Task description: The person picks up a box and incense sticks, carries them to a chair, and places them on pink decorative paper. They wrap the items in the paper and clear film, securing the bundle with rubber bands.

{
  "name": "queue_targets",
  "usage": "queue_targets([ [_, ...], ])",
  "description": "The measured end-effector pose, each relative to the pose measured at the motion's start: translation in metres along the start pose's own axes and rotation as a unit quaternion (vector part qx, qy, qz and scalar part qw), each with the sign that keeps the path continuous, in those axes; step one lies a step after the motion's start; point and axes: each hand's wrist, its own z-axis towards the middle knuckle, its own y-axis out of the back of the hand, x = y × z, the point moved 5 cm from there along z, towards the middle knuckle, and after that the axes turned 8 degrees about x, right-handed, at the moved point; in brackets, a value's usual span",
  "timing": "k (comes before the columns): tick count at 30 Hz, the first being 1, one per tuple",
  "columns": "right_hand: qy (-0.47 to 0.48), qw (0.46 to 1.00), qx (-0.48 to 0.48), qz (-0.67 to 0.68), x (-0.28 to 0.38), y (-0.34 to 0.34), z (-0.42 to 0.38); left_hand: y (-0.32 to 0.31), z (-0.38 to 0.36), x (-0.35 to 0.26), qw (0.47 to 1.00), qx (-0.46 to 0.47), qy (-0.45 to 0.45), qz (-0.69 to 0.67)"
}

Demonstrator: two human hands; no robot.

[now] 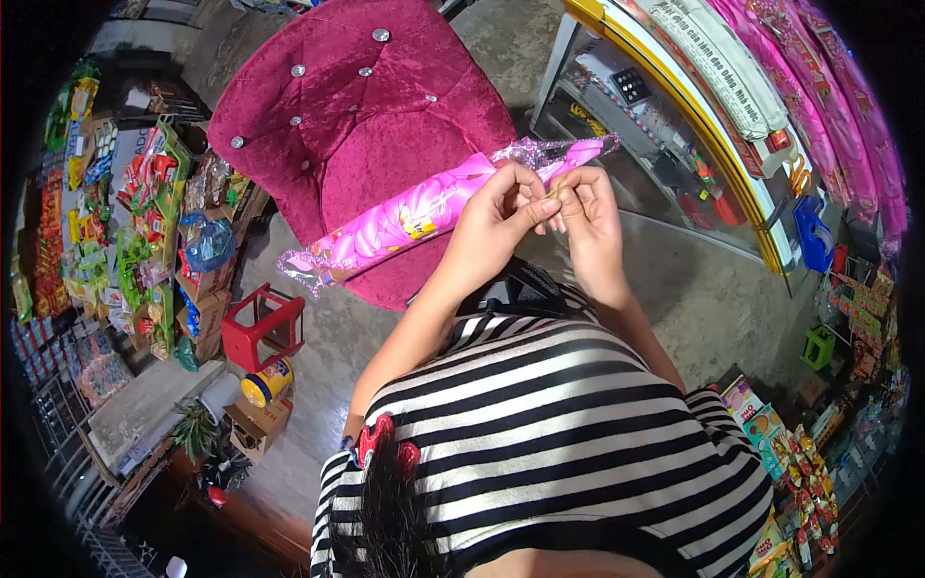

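Observation:
My left hand and my right hand meet above the seat, closed, with thumbs and fingertips pinched together. Between the fingertips shows a small yellowish bit, too small to name. Just beyond and beneath the hands lies a long pink flower-patterned package, slanting across the seat. It is wrapped in clear, glittery film, gathered at both ends. Part of its right end is hidden behind my fingers. A magenta velvet chair with shiny buttons bears the package.
A glass display case with a yellow edge stands at right, more pink packages above it. A blue tape dispenser sits by its corner. At left are a red stool and heaped snack packets.

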Motion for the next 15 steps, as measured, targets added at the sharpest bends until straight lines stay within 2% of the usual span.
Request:
queue_targets([
  [1, -0.045, 0.997, 0.005, 0.067, -0.001, -0.001, 0.000, -0.003, 0.000, -0.003, 0.999, 0.011, 0.000, -0.043],
  [2, -0.107, 0.979, -0.033, 0.171, 0.001, -0.006, 0.001, -0.005, -0.001, -0.005, 0.996, 0.021, 0.000, -0.085],
  [3, -0.107, 0.978, -0.034, 0.174, 0.000, 0.002, 0.001, -0.003, -0.002, -0.007, 0.996, 0.021, 0.003, -0.083],
  [5, -0.150, 0.918, 0.182, 0.317, -0.001, 0.002, 0.000, 0.001, -0.006, -0.001, 0.972, 0.040, 0.106, -0.206],
  [6, -0.147, 0.924, 0.228, 0.269, 0.000, 0.001, 0.000, 0.001, -0.007, -0.002, 0.965, 0.079, 0.129, -0.213],
  [7, -0.145, 0.925, 0.226, 0.269, 0.001, 0.004, 0.001, 0.004, -0.008, -0.004, 0.965, 0.081, 0.130, -0.212],
  [9, -0.212, 0.965, 0.122, 0.090, -0.011, 0.023, 0.002, 0.001, -0.011, -0.004, 0.942, 0.094, 0.201, -0.250],
  [10, -0.191, 0.967, 0.126, 0.109, -0.013, 0.027, 0.007, 0.003, -0.009, -0.010, 0.942, 0.037, 0.225, -0.247],
  [11, -0.190, 0.968, 0.125, 0.110, -0.014, 0.028, 0.005, 0.005, -0.009, -0.010, 0.942, 0.038, 0.227, -0.246],
  [13, -0.216, 0.962, 0.160, -0.046, -0.015, 0.027, 0.002, 0.010, -0.004, -0.006, 0.940, 0.047, 0.234, -0.243],
  [15, -0.243, 0.952, 0.189, -0.013, -0.017, 0.020, -0.002, 0.017, -0.003, 0.010, 0.936, 0.045, 0.251, -0.243],
])
